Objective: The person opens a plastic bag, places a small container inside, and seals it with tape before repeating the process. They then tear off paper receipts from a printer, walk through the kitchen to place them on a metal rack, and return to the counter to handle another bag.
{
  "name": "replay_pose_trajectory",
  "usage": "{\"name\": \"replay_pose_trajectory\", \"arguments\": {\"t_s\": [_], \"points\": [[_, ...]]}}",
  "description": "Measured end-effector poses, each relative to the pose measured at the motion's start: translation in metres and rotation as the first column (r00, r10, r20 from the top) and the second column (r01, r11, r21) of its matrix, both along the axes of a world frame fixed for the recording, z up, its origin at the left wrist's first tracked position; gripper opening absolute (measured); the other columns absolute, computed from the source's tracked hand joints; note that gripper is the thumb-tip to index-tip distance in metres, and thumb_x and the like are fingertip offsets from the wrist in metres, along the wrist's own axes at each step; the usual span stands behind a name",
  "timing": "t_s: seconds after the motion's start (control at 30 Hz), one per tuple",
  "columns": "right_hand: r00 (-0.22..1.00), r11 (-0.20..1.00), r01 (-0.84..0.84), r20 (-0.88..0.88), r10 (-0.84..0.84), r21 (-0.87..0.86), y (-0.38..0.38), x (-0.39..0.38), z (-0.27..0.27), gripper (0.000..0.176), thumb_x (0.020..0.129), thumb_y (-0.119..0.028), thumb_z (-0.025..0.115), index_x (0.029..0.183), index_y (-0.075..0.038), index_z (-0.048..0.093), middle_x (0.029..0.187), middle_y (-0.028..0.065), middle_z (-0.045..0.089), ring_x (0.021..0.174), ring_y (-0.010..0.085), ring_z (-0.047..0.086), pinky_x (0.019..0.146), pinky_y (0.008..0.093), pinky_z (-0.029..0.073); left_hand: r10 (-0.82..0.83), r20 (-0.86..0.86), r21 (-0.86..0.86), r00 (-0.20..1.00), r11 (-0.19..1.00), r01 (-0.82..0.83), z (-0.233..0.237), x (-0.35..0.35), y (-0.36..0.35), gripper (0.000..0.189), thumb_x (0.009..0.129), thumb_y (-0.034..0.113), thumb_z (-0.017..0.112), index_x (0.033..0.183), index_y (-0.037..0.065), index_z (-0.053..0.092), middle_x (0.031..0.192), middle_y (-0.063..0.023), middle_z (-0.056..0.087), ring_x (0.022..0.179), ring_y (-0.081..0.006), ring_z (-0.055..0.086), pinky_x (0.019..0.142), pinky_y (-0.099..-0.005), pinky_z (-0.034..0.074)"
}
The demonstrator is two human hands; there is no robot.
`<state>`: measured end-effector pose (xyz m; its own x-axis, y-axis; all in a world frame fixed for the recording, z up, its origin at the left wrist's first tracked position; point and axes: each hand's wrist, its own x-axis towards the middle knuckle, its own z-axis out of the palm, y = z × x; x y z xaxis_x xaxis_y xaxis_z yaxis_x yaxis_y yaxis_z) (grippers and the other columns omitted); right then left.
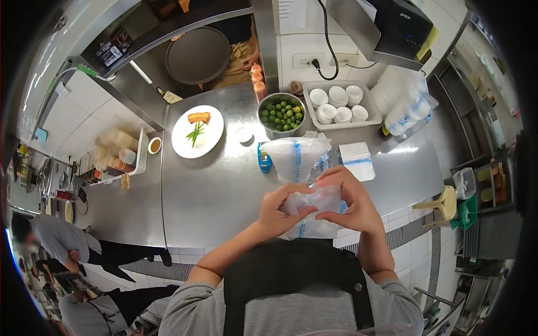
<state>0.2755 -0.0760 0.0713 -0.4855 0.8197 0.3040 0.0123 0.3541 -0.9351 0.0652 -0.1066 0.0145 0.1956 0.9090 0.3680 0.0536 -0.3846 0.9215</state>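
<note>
My left hand (283, 210) and my right hand (354, 203) are close together at the front edge of the steel counter (213, 196). Between them they hold a thin translucent plastic bag (324, 197) with blue print, fingers curled around it from both sides. Just beyond lies a pile of similar clear bags (297, 155), next to a blue packet (264, 158). A folded white cloth or bag with a blue stripe (356, 161) lies to the right of the pile.
Farther back are a bowl of green limes (282, 113), a basket (372, 117) of small white cups, orange bottles (259, 88) and a plate of food (180, 134). A printer (395, 31) hangs above. Two people (64, 238) stand at the left.
</note>
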Motion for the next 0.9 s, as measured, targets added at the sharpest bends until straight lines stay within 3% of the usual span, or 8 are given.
{"name": "replay_pose_trajectory", "arguments": {"t_s": [0.07,0.17,0.33,0.47,0.57,0.67,0.77,0.9], "points": [[0.995,0.985,0.013,-0.099,-0.03,-0.17,-0.004,-0.001,-0.002,0.049,0.074,0.001,0.086,0.116,-0.003,0.062,0.107,0.0041,0.065,0.101,0.0125,0.06,0.085,0.0292,0.051,0.016,-0.022,-0.024,1.0,1.0,-0.017,0.0,-0.005,-0.002,0.04,0.078,0.005,0.085,0.114,0.004,0.069,0.099,-0.0071,0.076,0.083,-0.017,0.071,0.073,-0.0276,0.053],[0.999,0.966,0.033,0.028,-0.027,-0.255,-0.001,0.006,-0.024,0.038,0.077,0.004,0.083,0.11,-0.001,0.066,0.104,0.0038,0.065,0.095,0.0098,0.06,0.081,0.0256,0.05,-0.011,-0.037,0.075,0.999,0.997,0.014,0.001,-0.01,0.0,0.03,0.079,0.003,0.083,0.107,0.003,0.072,0.098,-0.009,0.075,0.081,-0.0169,0.07,0.07,-0.0283,0.052],[0.989,0.963,0.139,0.087,-0.122,-0.231,-0.001,0.003,-0.037,0.013,0.083,0.001,0.078,0.094,0.0,0.07,0.088,0.0032,0.068,0.08,0.0087,0.06,0.071,0.0242,0.049,0.003,-0.169,0.078,0.986,0.997,0.01,0.006,-0.018,0.002,0.027,0.079,0.003,0.082,0.104,0.003,0.073,0.089,-0.0117,0.072,0.076,-0.0199,0.068,0.069,-0.0293,0.05],[0.98,0.935,0.199,0.081,-0.183,-0.294,-0.002,-0.004,-0.028,0.009,0.086,-0.001,0.076,0.091,0.0,0.07,0.083,0.0035,0.069,0.075,0.0079,0.059,0.067,0.0235,0.047,-0.036,-0.214,-0.032,0.976,0.999,0.03,0.004,-0.018,0.0,0.026,0.081,0.009,0.083,0.103,0.001,0.073,0.087,-0.0125,0.071,0.073,-0.0223,0.067,0.068,-0.0316,0.051],[0.98,0.962,0.175,0.129,-0.15,-0.207,0.001,0.0,-0.033,0.006,0.087,0.0,0.074,0.09,0.0,0.068,0.091,0.0051,0.068,0.082,0.0107,0.061,0.073,0.0258,0.048,-0.248,-0.142,-0.126,0.958,0.965,0.231,-0.002,-0.023,0.0,0.028,0.081,0.012,0.084,0.102,0.0,0.071,0.085,-0.0138,0.071,0.073,-0.0239,0.067,0.069,-0.0326,0.051],[0.969,0.966,0.245,-0.005,-0.246,0.079,0.015,0.001,-0.035,0.007,0.087,0.003,0.072,0.088,-0.002,0.066,0.1,0.0084,0.065,0.092,0.0165,0.062,0.082,0.03,0.048,-0.297,-0.095,-0.15,0.95,0.948,0.281,0.002,-0.023,-0.001,0.026,0.082,0.011,0.083,0.101,-0.001,0.07,0.084,-0.0132,0.071,0.073,-0.0216,0.067,0.069,-0.0329,0.051],[0.933,0.985,0.168,-0.316,-0.173,-0.045,0.019,0.008,-0.027,0.009,0.088,0.003,0.069,0.087,-0.005,0.065,0.106,0.0111,0.061,0.1,0.0221,0.061,0.088,0.0344,0.047,-0.298,-0.101,-0.182,0.949,0.943,0.277,-0.001,-0.026,0.001,0.021,0.084,0.012,0.081,0.097,-0.001,0.071,0.082,-0.0125,0.071,0.07,-0.0171,0.064,0.066,-0.0316,0.049],[0.622,0.946,-0.219,-0.781,-0.052,-0.238,0.024,0.024,-0.001,0.015,0.098,-0.011,0.064,0.089,-0.007,0.052,0.087,0.0072,0.053,0.071,0.0143,0.054,0.066,0.0308,0.047,-0.341,-0.127,-0.356,0.931,0.892,0.279,-0.02,-0.04,0.002,0.015,0.088,0.012,0.076,0.083,0.0,0.068,0.076,-0.0074,0.067,0.064,-0.0115,0.056,0.061,-0.0282,0.044]]}}
